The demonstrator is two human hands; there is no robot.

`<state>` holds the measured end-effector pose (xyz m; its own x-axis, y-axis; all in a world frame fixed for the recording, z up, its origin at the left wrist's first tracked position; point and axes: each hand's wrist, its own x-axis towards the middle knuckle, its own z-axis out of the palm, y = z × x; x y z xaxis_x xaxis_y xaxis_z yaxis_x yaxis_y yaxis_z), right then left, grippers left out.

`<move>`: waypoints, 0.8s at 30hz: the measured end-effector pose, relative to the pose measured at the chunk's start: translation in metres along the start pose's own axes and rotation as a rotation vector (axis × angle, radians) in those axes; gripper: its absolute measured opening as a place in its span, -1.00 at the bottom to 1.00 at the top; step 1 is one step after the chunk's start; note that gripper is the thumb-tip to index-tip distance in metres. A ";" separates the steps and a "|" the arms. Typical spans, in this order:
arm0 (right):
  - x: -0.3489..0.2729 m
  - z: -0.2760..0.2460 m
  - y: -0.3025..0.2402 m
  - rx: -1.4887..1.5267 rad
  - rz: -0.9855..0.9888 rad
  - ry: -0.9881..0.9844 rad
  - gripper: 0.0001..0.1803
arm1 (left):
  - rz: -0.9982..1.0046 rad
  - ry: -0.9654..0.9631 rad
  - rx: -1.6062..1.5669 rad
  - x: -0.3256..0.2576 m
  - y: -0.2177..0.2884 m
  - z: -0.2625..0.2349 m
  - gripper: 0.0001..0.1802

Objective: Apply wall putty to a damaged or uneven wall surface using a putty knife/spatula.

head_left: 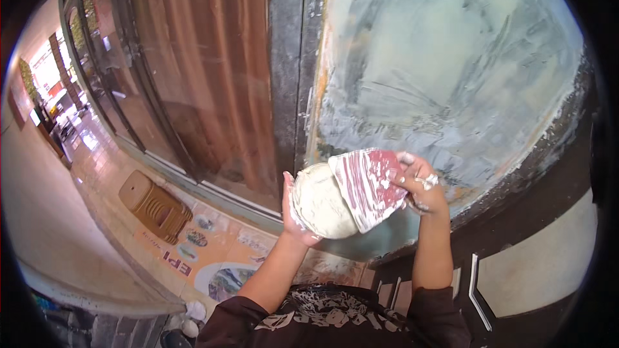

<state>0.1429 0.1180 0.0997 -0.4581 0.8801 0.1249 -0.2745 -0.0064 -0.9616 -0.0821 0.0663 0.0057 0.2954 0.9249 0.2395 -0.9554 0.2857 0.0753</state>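
My left hand [298, 222] grips a round, shallow bowl [295, 201] from its left side and from below, the thumb up along the rim. Off-white putty [322, 200] fills the bowl. In my right hand [422, 183] is a flat red putty spreader [385, 166], pinched at its right edge. White streaks of putty cover much of the spreader, and its left edge lies over the right part of the bowl. Putty is smeared on the right fingers too. Beyond both hands stands a wall panel [445, 58] coated in patchy pale putty.
A brown plastic stool [155, 206] is on the left, beside a printed banner [171, 251] spread on the floor. Brown curtains [206, 58] hang behind dark-framed glass left of the panel. A dark frame with a pale panel [535, 258] stands close on the right.
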 end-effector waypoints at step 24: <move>0.000 0.038 -0.240 -0.813 -0.496 0.223 -0.82 | -0.086 -0.152 0.045 0.073 -0.027 0.066 -0.01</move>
<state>0.1767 0.1009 0.3401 -0.2541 0.7647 0.5922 0.3118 0.6444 -0.6983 -0.0345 0.1097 0.0853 0.3758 0.8481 0.3736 -0.9267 0.3471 0.1442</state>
